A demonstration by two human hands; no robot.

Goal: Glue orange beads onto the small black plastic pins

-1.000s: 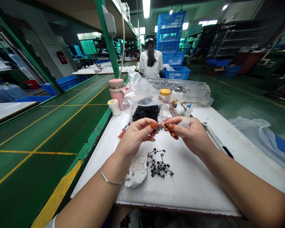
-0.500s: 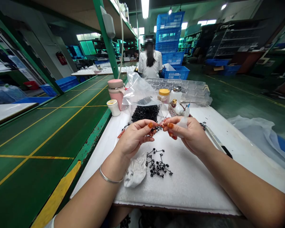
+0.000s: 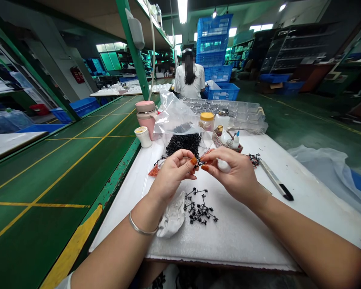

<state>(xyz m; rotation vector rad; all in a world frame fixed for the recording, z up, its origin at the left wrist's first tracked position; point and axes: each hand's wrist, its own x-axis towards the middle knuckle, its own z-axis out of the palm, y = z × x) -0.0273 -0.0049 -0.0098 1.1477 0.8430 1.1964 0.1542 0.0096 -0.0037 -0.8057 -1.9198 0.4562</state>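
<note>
- Fingers (image 3: pixel 186 163) of the left hand (image 3: pixel 173 174) are curled in, with thumb and forefinger pressed together on a tiny black part (image 3: pixel 199 163). The remaining fingers are folded loosely beneath.
- The right hand (image 3: pixel 233 176) meets them tip to tip and pinches the same black part from the opposite side, so the part sits right between the two sets of fingertips, held above the white pad (image 3: pixel 246 233).
- No gap shows between the pinching pads. How much of the part each side covers is too small to tell.
- A white bottle (image 3: pixel 223 165) is tucked into the right palm, just behind the pinching fingertips, held by the lower fingers.
- The part looks very light, thin and stiff, likely plastic with slender stems. It would probably bend or snap under a hard squeeze and could slip away easily, so a gentle fingertip hold on its thicker end suits it best.
- Just below the fingers, a loose heap of black parts (image 3: pixel 200 209) lies on the pad, with a crumpled cloth (image 3: pixel 171 218) beside it under the left wrist.
- Beyond the fingertips stands an open bag (image 3: pixel 180 120) of more black pieces, and off to the right of the fingers lies a knife (image 3: pixel 276 182).
</note>
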